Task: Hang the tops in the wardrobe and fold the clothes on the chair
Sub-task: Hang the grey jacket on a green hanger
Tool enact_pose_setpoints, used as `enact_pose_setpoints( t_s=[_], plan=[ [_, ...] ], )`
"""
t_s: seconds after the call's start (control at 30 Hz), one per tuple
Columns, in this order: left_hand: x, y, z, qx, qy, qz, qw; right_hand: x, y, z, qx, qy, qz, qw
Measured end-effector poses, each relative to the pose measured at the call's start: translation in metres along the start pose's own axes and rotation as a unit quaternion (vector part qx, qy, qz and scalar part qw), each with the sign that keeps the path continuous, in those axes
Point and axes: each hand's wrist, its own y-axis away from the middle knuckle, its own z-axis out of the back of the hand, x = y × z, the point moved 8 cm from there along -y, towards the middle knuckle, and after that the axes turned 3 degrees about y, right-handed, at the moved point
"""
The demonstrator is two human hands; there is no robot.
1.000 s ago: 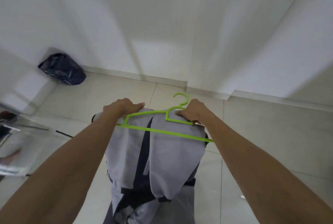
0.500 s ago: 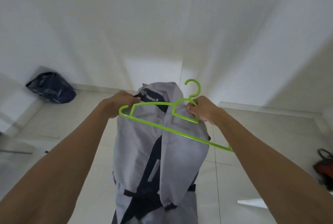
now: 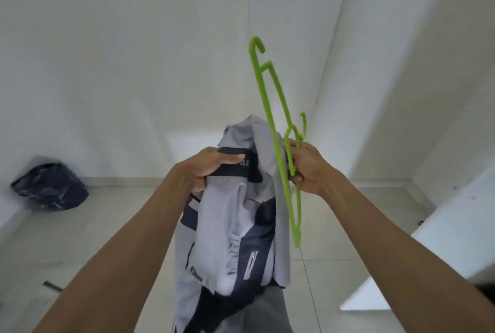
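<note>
Open air above and left of the hanger (image 3: 270, 123), up to the white walls (image 3: 134, 51). Jacket (image 3: 235, 220) hangs in the middle between both forearms, blocking the centre low down. Hanger stands near-upright just right of it, its hook end high. Bare tiled floor (image 3: 120, 215) to the left; dark bag (image 3: 49, 186) sits in the left corner against the wall. White ledge (image 3: 455, 215) closes off the right side.

The hanger (image 3: 270, 123) is a bright lime green all over. The jacket (image 3: 235, 225) is pale grey with dark navy panels and a navy collar band carrying pale lettering. A crumpled bag (image 3: 49, 189) by the wall is dark navy and glossy. The walls (image 3: 134, 51) are plain white, the floor tiles (image 3: 107, 212) pale beige-grey.
</note>
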Motion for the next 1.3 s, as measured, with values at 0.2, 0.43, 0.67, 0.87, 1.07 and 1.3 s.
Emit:
enact_pose_setpoints(
  t_s=[0.2, 0.43, 0.67, 0.87, 1.07, 1.3],
  plan=[
    [-0.028, 0.028, -0.053, 0.043, 0.076, -0.069, 0.994, 0.026, 0.056, 0.041, -0.003, -0.017, -0.025, 1.000],
    [-0.066, 0.060, -0.156, 0.025, 0.146, -0.186, 0.971, 0.041, 0.117, 0.099, -0.014, 0.195, -0.023, 0.980],
    [-0.093, 0.101, -0.221, 0.092, 0.110, -0.213, 0.967, 0.054, 0.144, 0.145, -0.086, 0.091, 0.060, 0.990],
    [-0.077, 0.120, -0.192, -0.055, -0.227, -0.324, 0.917, 0.096, 0.164, 0.158, -0.027, -0.086, 0.119, 0.989],
    [-0.050, 0.121, -0.177, -0.181, -0.249, -0.336, 0.890, 0.134, 0.175, 0.130, 0.058, -0.116, 0.126, 0.984],
    [-0.068, 0.138, -0.227, -0.035, -0.045, -0.240, 0.969, 0.179, 0.201, 0.118, 0.103, -0.113, 0.192, 0.970]
  ],
)
